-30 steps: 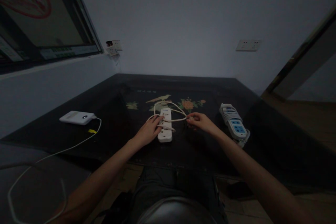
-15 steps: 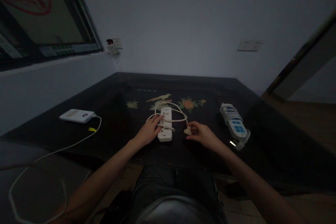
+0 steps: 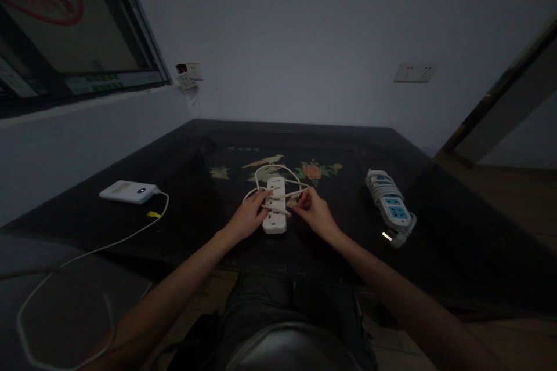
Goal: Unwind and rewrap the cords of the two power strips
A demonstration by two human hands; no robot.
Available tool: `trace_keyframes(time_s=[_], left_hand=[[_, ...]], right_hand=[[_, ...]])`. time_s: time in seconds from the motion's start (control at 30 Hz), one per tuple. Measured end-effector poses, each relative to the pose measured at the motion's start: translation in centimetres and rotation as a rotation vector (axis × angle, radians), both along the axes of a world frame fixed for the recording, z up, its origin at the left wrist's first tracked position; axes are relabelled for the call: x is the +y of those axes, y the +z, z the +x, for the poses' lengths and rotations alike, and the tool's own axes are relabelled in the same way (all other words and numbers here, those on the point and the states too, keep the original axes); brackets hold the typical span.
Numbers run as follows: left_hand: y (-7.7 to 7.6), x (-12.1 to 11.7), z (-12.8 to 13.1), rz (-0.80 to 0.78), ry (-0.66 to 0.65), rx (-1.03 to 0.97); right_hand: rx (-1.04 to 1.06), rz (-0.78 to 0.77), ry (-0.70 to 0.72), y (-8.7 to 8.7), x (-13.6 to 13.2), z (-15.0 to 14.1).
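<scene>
A white power strip (image 3: 274, 225) lies lengthwise on the dark table in front of me, its white cord (image 3: 278, 167) looped loosely over and around it. My left hand (image 3: 251, 213) rests on the strip's left side, fingers closed over its edge and over part of the cord. Just right of the strip, my right hand (image 3: 314, 208) pinches the plug (image 3: 293, 202) at the cord's end. Fingers cover much of the plug.
At the right lies a second power strip (image 3: 395, 210) with blue sockets, wrapped in its own cord. A white power bank (image 3: 129, 192) with a cable sits at the left. Wall sockets (image 3: 415, 72) are behind the table (image 3: 331, 261).
My right hand first drew the plug slightly nearer to me, then carried it left, close beside the strip. My left hand has stayed on the strip.
</scene>
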State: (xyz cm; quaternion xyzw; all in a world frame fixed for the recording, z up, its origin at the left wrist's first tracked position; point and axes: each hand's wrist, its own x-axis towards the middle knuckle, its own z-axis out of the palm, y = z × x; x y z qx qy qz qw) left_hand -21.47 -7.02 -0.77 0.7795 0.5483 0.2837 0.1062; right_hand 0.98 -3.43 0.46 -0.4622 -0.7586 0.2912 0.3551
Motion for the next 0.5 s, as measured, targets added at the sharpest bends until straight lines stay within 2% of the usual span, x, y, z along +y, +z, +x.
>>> trace_keyframes(time_s=[0.1, 0.2, 0.3, 0.4, 0.5], left_hand=[[0.0, -0.1, 0.0, -0.015, 0.013, 0.002], [0.0, -0.1, 0.1, -0.011, 0.013, -0.013], [0.0, -0.1, 0.1, -0.002, 0.01, -0.023], [-0.1, -0.1, 0.1, -0.017, 0.011, -0.022], [-0.1, -0.1, 0.0, -0.029, -0.008, -0.02]], right_hand=[[0.143, 0.011, 0.037, 1.0, 0.7, 1.2], [0.058, 0.15, 0.013, 2.6, 2.1, 2.2], [-0.226, 0.227, 0.158, 3.8, 4.4, 1.9], [-0.581, 0.134, 0.332, 4.5, 6.5, 0.7], [-0.86, 0.087, 0.366, 5.2, 7.5, -0.4]])
